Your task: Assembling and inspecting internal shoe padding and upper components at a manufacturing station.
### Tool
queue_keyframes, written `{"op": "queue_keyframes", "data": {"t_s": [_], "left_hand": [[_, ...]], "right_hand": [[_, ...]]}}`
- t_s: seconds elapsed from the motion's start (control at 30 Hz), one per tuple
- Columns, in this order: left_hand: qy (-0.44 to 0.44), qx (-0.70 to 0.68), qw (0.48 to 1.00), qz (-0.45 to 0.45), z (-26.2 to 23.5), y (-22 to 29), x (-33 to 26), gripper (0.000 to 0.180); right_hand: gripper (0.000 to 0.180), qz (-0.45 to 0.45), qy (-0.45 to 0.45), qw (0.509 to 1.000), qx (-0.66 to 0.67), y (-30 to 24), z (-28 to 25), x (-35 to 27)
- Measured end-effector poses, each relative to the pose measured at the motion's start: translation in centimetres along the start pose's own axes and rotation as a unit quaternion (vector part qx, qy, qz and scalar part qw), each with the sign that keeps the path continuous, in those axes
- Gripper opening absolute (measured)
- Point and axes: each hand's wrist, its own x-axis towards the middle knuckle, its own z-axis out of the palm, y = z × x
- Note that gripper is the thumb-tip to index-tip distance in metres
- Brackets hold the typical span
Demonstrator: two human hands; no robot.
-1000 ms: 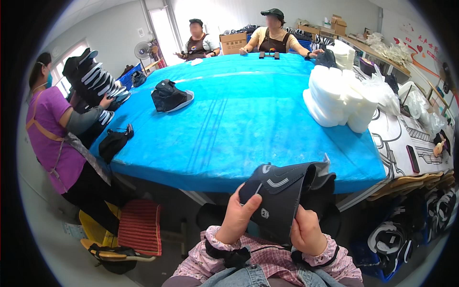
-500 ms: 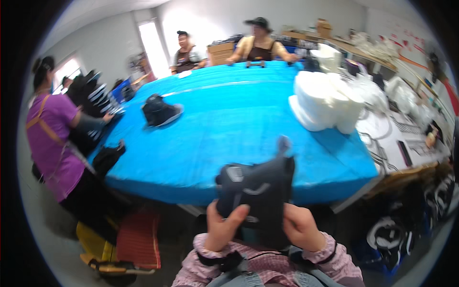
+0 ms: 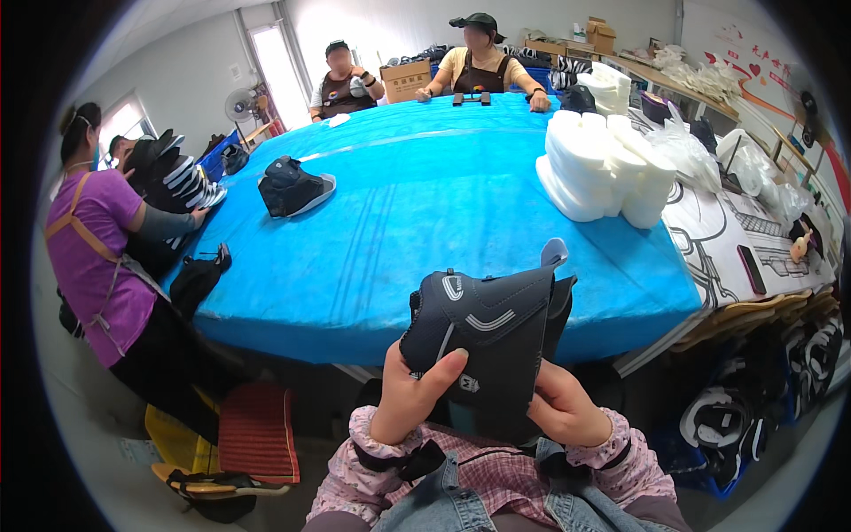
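Observation:
Both my hands hold a dark navy-black shoe upper (image 3: 483, 324) with grey stripe marks and a pale pull loop, just in front of the near table edge. My left hand (image 3: 409, 395) grips its lower left side, thumb flat on the face of the upper and fingers behind it. At the lower right edge, my right hand (image 3: 567, 403) pinches the material between thumb and fingers. A black shoe (image 3: 292, 188) with a light sole edge rests farther back on the blue-covered table (image 3: 381, 239). Another black piece (image 3: 199, 284) lies at the table's left edge.
Stacked white foam pads (image 3: 598, 168) stand at the table's right. Beyond them are plastic bags (image 3: 687, 151) and a phone (image 3: 751, 269). A purple-shirted person (image 3: 97, 257) handles stacked shoes at left; two people sit opposite. A red-cushioned chair (image 3: 257, 434) and shoe-filled blue crate (image 3: 722, 434) flank me.
The shoe upper has shifted slightly right and tilted, its loop moving right, with both hands still on it. Across the table, the left seated person has raised a hand.

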Motion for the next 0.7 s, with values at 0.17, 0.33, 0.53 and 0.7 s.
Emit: {"op": "queue_keyframes", "data": {"t_s": [0.17, 0.33, 0.53, 0.7], "left_hand": [[0.001, -0.016, 1.0, 0.02, 0.1, -1.0, -0.1, 0.025], [-0.02, -0.025, 0.996, 0.083, 1.2, -0.4, -0.8, 0.032], [-0.067, 0.072, 0.989, 0.114, 0.5, -0.7, -0.7, 0.041], [-0.109, -0.075, 0.989, -0.062, -1.6, -2.0, -0.2, 0.045]], "right_hand": [[0.028, -0.019, 0.076, 0.997, -0.012, 0.4, 0.6, -0.2], [0.023, 0.102, 0.079, 0.982, 0.141, 2.2, 0.3, -1.5], [0.021, 0.081, 0.096, 0.984, 0.127, 2.5, 0.1, -1.3], [0.025, -0.116, 0.097, 0.972, -0.18, 0.3, -0.3, -0.2]]}}
